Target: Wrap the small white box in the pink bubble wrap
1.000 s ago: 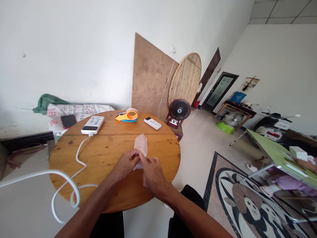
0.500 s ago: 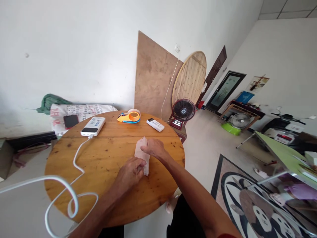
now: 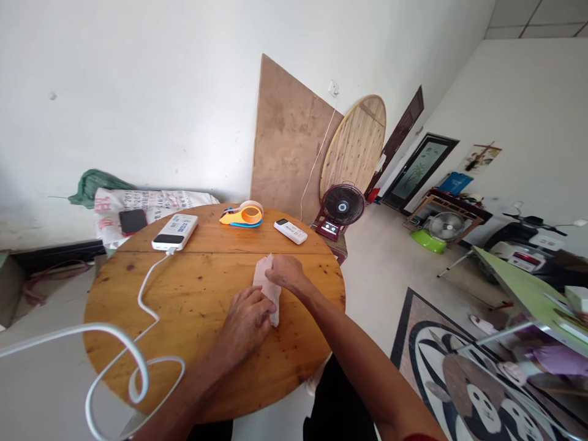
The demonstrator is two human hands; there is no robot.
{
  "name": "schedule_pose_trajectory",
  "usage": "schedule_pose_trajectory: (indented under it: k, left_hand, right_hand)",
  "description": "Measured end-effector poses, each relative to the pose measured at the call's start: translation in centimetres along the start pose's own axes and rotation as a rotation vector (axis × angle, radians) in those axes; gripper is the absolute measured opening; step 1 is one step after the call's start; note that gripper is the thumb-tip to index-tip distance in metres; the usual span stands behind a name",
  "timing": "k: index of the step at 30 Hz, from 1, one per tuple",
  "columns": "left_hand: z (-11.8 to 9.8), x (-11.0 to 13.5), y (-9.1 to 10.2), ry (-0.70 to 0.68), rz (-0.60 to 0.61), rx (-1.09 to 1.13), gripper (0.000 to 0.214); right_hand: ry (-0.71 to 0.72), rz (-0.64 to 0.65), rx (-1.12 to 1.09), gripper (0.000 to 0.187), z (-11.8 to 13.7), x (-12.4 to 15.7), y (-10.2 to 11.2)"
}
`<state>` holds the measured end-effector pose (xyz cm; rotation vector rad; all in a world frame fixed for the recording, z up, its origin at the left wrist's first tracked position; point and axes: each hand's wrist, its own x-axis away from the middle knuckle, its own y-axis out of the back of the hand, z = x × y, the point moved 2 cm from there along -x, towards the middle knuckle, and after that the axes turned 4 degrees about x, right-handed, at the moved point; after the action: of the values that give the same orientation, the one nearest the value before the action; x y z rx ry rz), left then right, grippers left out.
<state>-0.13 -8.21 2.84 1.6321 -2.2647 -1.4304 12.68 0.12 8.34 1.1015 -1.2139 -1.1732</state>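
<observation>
Head view, we record: one round wooden table (image 3: 138,288), and on it, right of centre and nearer our edge, one pale sheet (image 3: 265,283) (thin, pinkish-white, material not clear) lying flat along the boards. Left hand (image 3: 245,318): palm down, fingers stretched out, resting flat on the sheet's near end, gripping nothing. Right hand (image 3: 285,272): at the sheet's far end, fingers bent with the tips on its upper edge; we cannot tell whether they pinch it or only press on it. Both forearms come in from the bottom of the frame. Other items on the table, all well apart from the hands: one white power bank (image 3: 175,231) at the far left, its white cable (image 3: 146,294) trailing across the top and looping off the near-left edge; one orange and blue tape dispenser (image 3: 242,215) at the far rim; one white remote control (image 3: 290,231) just to its right. Beyond the table: one dark phone (image 3: 132,220) on a printed sack (image 3: 160,201), one floor fan (image 3: 343,205).
</observation>
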Motion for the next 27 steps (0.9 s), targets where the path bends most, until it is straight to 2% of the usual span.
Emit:
schedule_pose_trajectory:
  k: [3,5,7,10,15,21,24,27]
  left_hand:
    - [0.3,-0.7,0.2,-0.021,0.095,0.034,0.03]
    - [0.4,-1.2,0.5,0.004,0.179,0.048,0.028]
    - [0.4,-1.5,0.7,0.042,0.211,0.059,0.028]
    - [0.4,-1.4,0.7,0.064,0.193,0.065,0.029]
    - [0.6,-0.6,0.1,0.001,0.103,0.041,0.028]
    - [-0.6,-0.2,0.7,-0.028,0.055,-0.048,0.026]
    - [-1.1,-0.2,0.9,-0.022,0.079,-0.076,0.027]
    - [-1.2,-0.2,0.8,-0.012,0.091,-0.08,0.027]
  right_hand:
    - [0.006,0.0,-0.063,0.018,-0.7,0.2,0.0]
    - [0.023,-0.006,-0.127,0.021,-1.3,0.6,0.1]
    - [0.051,-0.007,-0.196,0.022,-1.7,0.8,0.0]
    - [0.112,0.009,-0.293,0.022,-1.6,0.8,-0.8]
    - [0.196,0.079,-0.395,0.025,-1.3,-0.3,-2.8]
    - [0.3,0.153,-0.457,0.02,-2.3,-0.8,-4.6]
    - [0.326,0.135,-0.465,0.018,-2.6,-0.8,-5.0]
    - [0.335,0.049,-0.367,0.022,-2.6,-0.7,-5.0]
